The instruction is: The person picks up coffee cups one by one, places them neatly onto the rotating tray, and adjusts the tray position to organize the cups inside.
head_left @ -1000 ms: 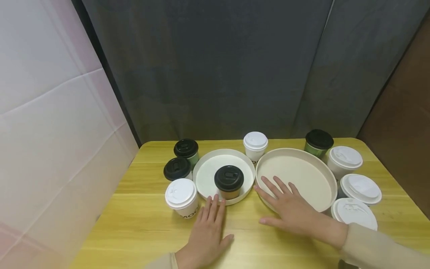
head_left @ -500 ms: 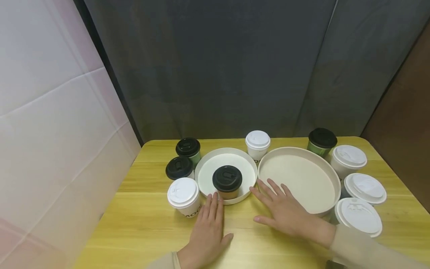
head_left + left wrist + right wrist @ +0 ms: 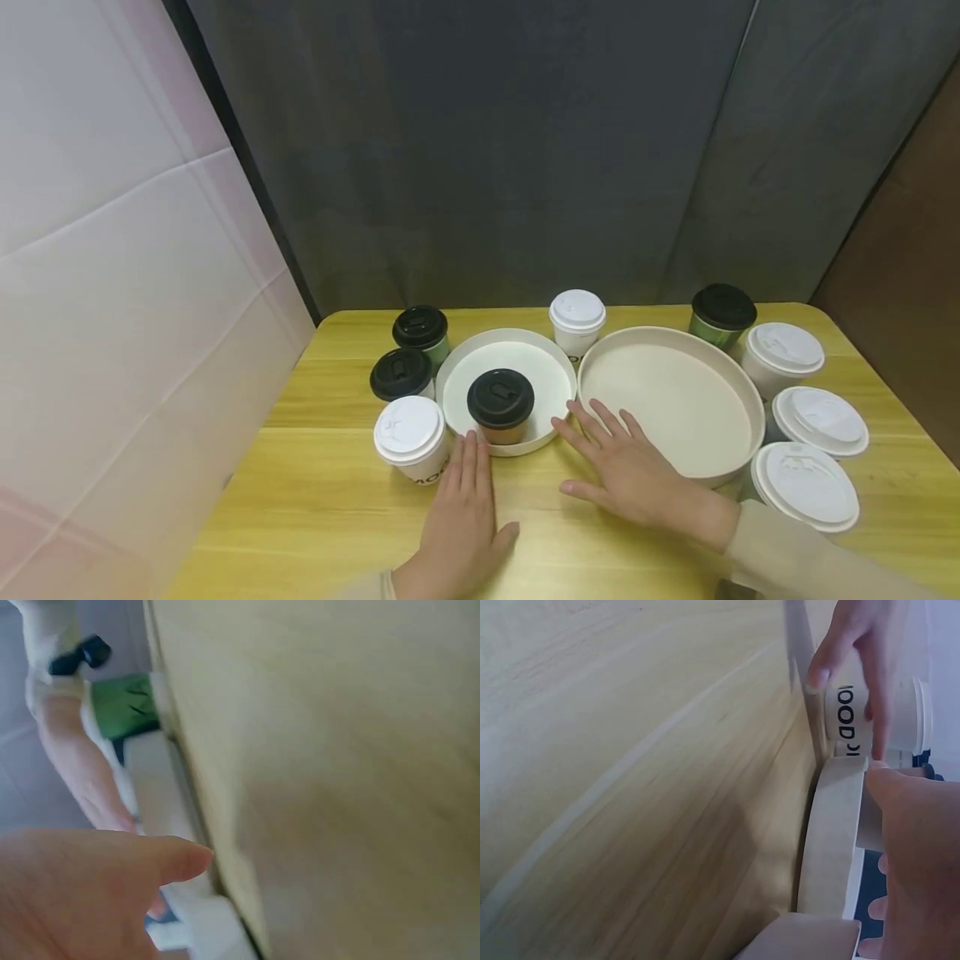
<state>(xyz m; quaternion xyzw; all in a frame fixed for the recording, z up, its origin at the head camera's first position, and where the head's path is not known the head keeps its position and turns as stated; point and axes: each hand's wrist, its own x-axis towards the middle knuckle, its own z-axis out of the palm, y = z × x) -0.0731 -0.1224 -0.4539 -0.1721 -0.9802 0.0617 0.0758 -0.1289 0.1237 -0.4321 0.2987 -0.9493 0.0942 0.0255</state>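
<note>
A round white tray holds a paper coffee cup with a black lid and a brown body. My left hand lies with straight fingers close together, the tips at the tray's front rim. My right hand has its fingers spread by the tray's right front rim, partly in front of a larger cream tray. Whether its fingertips touch either rim, I cannot tell. In the right wrist view, the left hand reaches down beside a white cup with dark lettering.
Left of the white tray stand two black-lidded cups and a white-lidded cup. Another white cup stands behind, between the trays. Along the cream tray's right side are a green cup with a black lid and several white-lidded cups.
My right hand has moved left, from over the cream tray towards the white tray. The black-lidded cup stands slightly further left on the white tray. My left hand has barely moved.
</note>
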